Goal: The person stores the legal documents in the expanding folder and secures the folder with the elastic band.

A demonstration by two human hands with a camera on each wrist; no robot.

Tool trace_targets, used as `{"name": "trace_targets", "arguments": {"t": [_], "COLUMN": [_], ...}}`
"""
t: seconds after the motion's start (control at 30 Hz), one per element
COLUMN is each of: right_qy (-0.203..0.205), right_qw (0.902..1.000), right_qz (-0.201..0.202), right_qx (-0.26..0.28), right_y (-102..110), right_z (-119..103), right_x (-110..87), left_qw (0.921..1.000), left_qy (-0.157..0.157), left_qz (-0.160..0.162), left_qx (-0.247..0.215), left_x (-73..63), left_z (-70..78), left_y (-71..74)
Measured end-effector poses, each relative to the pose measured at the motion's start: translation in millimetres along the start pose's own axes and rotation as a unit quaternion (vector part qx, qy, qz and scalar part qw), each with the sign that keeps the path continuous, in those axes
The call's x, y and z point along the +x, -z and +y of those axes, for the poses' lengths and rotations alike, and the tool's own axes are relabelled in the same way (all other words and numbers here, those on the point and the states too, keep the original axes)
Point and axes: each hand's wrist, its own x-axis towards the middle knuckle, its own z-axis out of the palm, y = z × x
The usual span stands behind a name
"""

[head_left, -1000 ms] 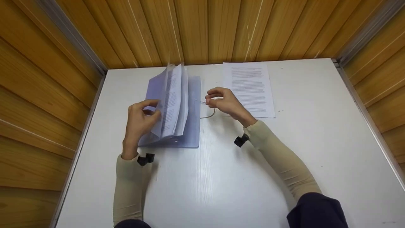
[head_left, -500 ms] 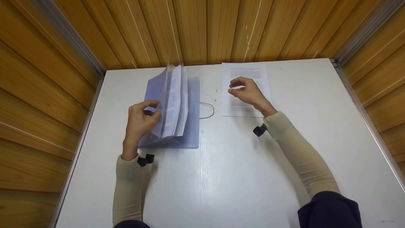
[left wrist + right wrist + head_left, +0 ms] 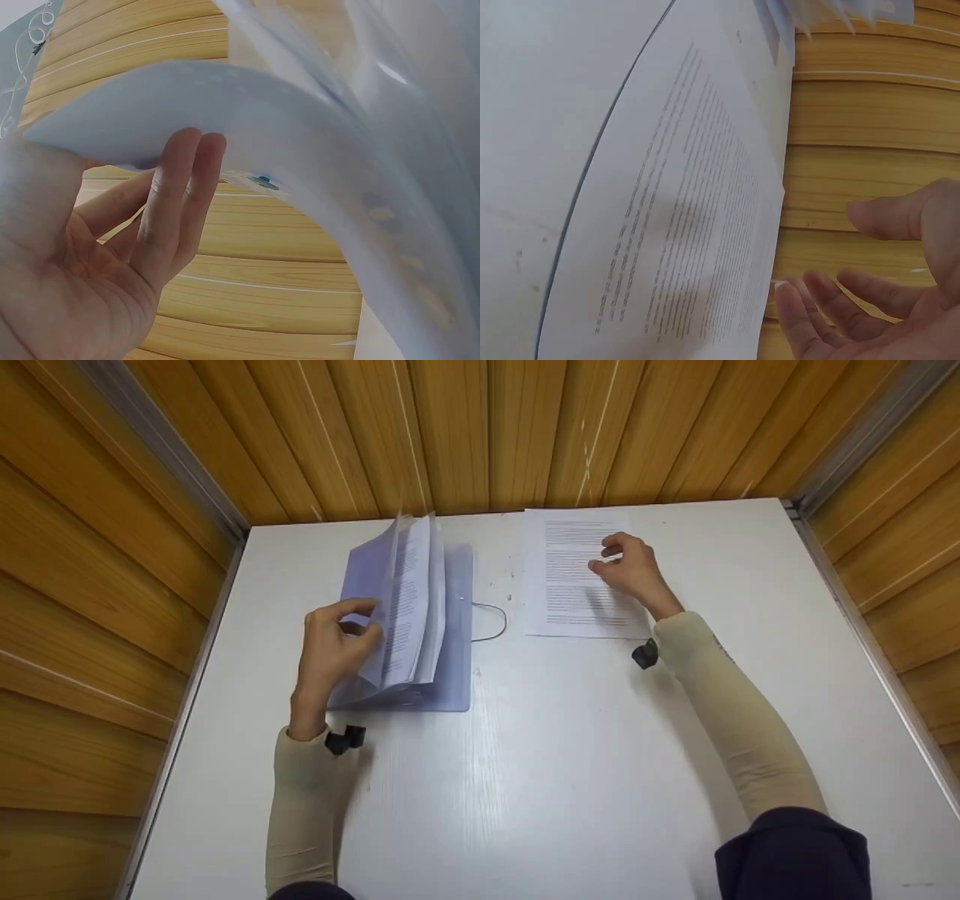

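Note:
A bluish-purple folder point(image 3: 454, 660) lies spread on the table, with clear sleeves and printed pages standing up from it. My left hand point(image 3: 334, 652) pinches the edge of a plastic sleeve point(image 3: 247, 105) and holds it raised; in the left wrist view its fingers rest against the translucent sheet. Above a printed sheet of paper point(image 3: 562, 570) hovers my right hand point(image 3: 634, 570), thumb and fingers apart and nothing between them. The right wrist view shows a gap between those fingers and the paper lying flat on the table.
A thin elastic cord point(image 3: 504, 622) loops out from the folder's right edge. The white table point(image 3: 540, 780) meets wood-patterned panels point(image 3: 517, 435) at the back and sides. Small dark specks dot the tabletop between folder and sheet.
My right hand has moved right and away from the folder's cord, to above the printed sheet. My left hand has kept its hold on the sleeve without moving.

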Motion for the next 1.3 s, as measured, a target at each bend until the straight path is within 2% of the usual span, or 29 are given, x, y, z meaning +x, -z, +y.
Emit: {"name": "trace_targets", "arguments": {"t": [0.3,0.63,0.97,1.3], "right_qy": [-0.055,-0.107,-0.086,-0.111], "right_qw": [0.9975,0.993,0.9948,0.9916], "right_qz": [0.013,0.011,0.019,0.031], "right_qx": [-0.043,-0.05,-0.051,-0.058], "right_y": [12.3,14.4,8.1,-0.9], "right_z": [23.8,41.3,52.0,46.0], "right_x": [0.2,-0.3,-2.1,1.2], "left_qw": [0.9999,0.9998,0.9999,0.9999], "left_qy": [0.006,0.007,0.004,0.006], "left_qz": [0.004,0.007,0.007,0.006], "left_qx": [-0.008,-0.018,-0.01,-0.012], "left_x": [1.0,0.7,-0.9,-0.8], "left_z": [1.1,-1.5,1.4,-0.8], "left_y": [1.0,2.2,2.6,2.4]}}
